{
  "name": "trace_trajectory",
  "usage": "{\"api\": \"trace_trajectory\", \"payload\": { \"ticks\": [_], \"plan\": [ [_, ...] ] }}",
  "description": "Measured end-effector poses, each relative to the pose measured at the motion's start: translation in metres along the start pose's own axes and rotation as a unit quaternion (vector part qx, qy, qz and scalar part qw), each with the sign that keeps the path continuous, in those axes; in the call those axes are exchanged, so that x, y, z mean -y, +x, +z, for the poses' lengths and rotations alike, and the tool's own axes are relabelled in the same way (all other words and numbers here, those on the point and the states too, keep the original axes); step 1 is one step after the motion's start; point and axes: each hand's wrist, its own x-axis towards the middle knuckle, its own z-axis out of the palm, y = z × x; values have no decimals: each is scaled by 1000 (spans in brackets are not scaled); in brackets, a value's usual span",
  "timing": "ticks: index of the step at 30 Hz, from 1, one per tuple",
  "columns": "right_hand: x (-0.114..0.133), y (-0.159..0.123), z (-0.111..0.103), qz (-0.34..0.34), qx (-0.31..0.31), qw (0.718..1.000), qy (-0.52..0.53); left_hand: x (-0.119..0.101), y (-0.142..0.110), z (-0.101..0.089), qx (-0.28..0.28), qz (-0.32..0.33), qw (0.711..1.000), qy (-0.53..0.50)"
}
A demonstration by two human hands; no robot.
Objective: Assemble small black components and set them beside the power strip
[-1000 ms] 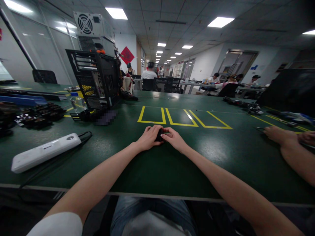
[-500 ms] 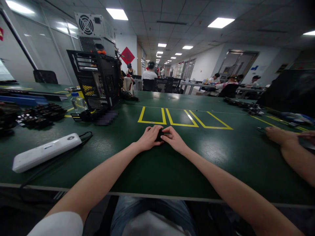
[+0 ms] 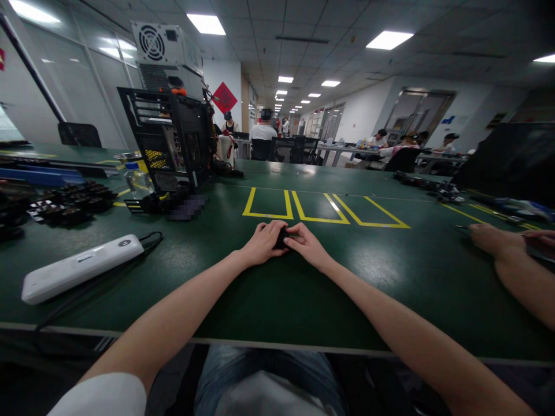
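A long green table stretches away from the seated person. On its left half stands a black computer case, the biggest container here, its side open; a metal slot plate and yellow patches behind mesh show in it, while the rest of its inside is too dark to tell. Grey metal boxes are stacked above it, the top box with a round fan grille. Nearer the person, to the left, a long white device lies at a slant, with a black cable at its right end. Beyond it is a heap of dark parts. Three yellow tape outlines mark the middle of the table. A clear bottle with a blue cap stands beside the case; whether it holds liquid cannot be told. Behind it sits a shallow metal bowl, its contents too small to make out. At far right, a co-worker's hand holds a thin tool. The person's left hand curls around a small black object, just on the near side of the left outline; the right hand pinches that object's right side between thumb and fingers.
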Motion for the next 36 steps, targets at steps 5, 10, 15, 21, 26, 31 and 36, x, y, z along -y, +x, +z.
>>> {"api": "trace_trajectory", "payload": {
  "ticks": [5, 10, 15, 21, 26, 31, 36],
  "plan": [
    [-5, 4, -1, -11, -27, 999, -32, 0, 1, 1, -2, 1, 1000, -2],
    [-6, 5, -4, 16, -1, 1000, -27, 1, 0, 1, 0, 2, 1000, 1],
    [-3, 2, -4, -5, 14, 1000, -1, 2, 0, 1, 0, 8, 1000, 3],
    [0, 0, -2, -1, -4, 1000, -11, 2, 0, 1, -2, 6, 1000, -1],
    [-1, 3, -1, -14, -27, 999, -25, 1, 0, 1, -4, 4, 1000, -4],
    [1, 3, -2, -7, -23, 999, -36, 2, 0, 1, -4, 10, 1000, -3],
    [5, 2, -2, -24, -9, 998, -52, 2, 0, 1, -4, 7, 1000, -5]
  ]
}}
